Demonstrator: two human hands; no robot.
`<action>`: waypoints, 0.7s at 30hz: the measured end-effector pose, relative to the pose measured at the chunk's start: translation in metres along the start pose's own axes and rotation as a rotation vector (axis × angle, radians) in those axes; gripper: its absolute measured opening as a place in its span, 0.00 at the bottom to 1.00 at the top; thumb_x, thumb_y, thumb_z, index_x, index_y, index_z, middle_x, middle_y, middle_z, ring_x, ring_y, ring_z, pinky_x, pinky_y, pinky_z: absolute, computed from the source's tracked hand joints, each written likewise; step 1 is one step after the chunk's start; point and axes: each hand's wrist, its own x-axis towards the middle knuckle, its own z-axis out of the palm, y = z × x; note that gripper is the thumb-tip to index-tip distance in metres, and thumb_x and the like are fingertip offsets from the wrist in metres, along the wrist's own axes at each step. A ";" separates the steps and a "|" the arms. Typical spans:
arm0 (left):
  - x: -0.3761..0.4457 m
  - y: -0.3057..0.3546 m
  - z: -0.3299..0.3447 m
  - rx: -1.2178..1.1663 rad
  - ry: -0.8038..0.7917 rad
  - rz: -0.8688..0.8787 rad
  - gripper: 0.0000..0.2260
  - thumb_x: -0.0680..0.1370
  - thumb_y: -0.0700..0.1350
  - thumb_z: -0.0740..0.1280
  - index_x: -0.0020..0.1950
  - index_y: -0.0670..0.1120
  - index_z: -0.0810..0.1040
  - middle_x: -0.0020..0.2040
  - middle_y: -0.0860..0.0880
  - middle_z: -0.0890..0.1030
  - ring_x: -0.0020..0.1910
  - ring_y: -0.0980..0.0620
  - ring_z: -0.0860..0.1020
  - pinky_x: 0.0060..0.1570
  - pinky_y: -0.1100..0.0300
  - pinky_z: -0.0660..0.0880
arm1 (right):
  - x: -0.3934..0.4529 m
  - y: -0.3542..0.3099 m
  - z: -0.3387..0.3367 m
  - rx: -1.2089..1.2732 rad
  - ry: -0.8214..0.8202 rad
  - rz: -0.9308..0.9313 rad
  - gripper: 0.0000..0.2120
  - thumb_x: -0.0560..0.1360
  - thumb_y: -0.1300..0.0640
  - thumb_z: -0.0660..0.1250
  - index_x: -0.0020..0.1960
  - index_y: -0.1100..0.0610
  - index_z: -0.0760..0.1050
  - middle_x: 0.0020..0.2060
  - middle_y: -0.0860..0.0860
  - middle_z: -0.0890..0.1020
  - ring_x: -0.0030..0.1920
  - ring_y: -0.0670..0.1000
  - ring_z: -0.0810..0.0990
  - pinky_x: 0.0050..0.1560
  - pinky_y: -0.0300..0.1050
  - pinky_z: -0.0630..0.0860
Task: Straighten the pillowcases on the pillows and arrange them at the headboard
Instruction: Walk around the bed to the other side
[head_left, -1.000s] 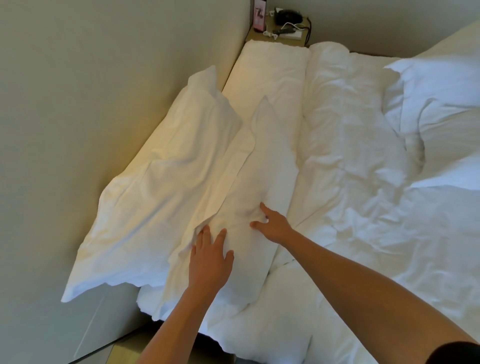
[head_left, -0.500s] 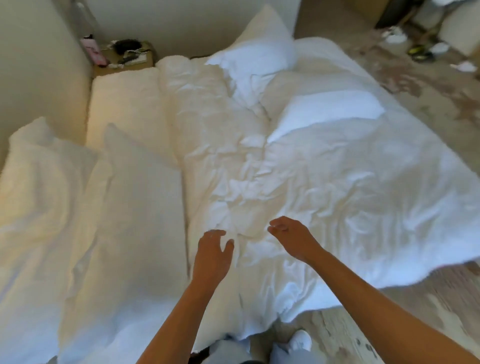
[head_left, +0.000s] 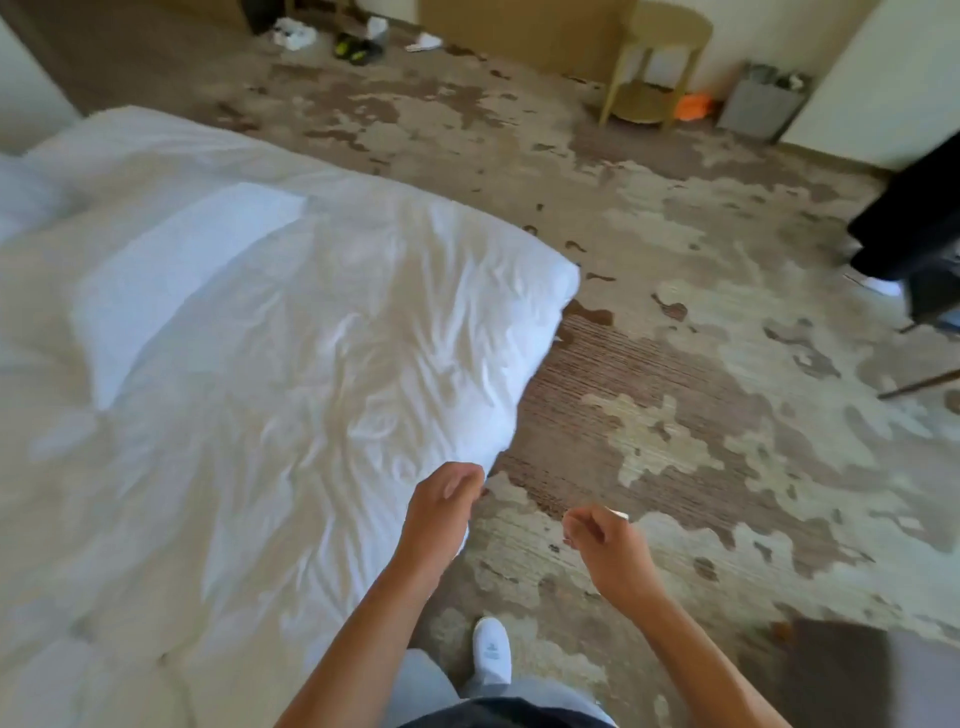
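Both hands hang in the air at the lower middle of the view, holding nothing. The left hand (head_left: 441, 512) is loosely curled with its fingers drawn in, at the edge of the rumpled white duvet (head_left: 270, 395) that covers the bed; whether it touches the cloth cannot be told through the blur. The right hand (head_left: 605, 540) is likewise half-closed and empty, over the patterned carpet (head_left: 675, 322), just beside the left one at its 3 o'clock.

One white pillow (head_left: 176, 280) lies flat on the duvet toward 10 o'clock from the hands, well apart from them (its case looks smooth, though the blur hides detail).

A white shoe (head_left: 491, 657) shows at 6 o'clock below the hands. At about 1 o'clock, far across the floor, stands a small round yellow side table (head_left: 657, 62), and beside it at its 3 o'clock a grey bin (head_left: 766, 104) with some crumpled things in it, too small to name.
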 end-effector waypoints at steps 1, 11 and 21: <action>0.009 0.010 0.013 0.004 -0.039 0.002 0.06 0.76 0.58 0.67 0.46 0.62 0.84 0.48 0.55 0.86 0.51 0.52 0.85 0.56 0.48 0.81 | 0.005 0.007 -0.012 0.031 0.021 0.020 0.10 0.83 0.51 0.65 0.44 0.47 0.81 0.37 0.55 0.84 0.29 0.44 0.76 0.32 0.40 0.72; 0.142 0.078 0.066 0.041 -0.167 -0.064 0.07 0.81 0.50 0.68 0.46 0.52 0.85 0.47 0.47 0.86 0.50 0.46 0.85 0.55 0.45 0.81 | 0.147 -0.041 -0.095 0.183 0.129 0.051 0.08 0.82 0.50 0.66 0.46 0.49 0.81 0.37 0.53 0.84 0.28 0.46 0.76 0.29 0.37 0.72; 0.293 0.205 0.141 0.069 -0.242 -0.067 0.09 0.82 0.46 0.66 0.46 0.45 0.83 0.43 0.44 0.86 0.47 0.44 0.84 0.45 0.54 0.79 | 0.288 -0.111 -0.203 0.243 0.269 0.019 0.06 0.82 0.51 0.68 0.48 0.44 0.82 0.41 0.48 0.85 0.35 0.49 0.81 0.34 0.36 0.74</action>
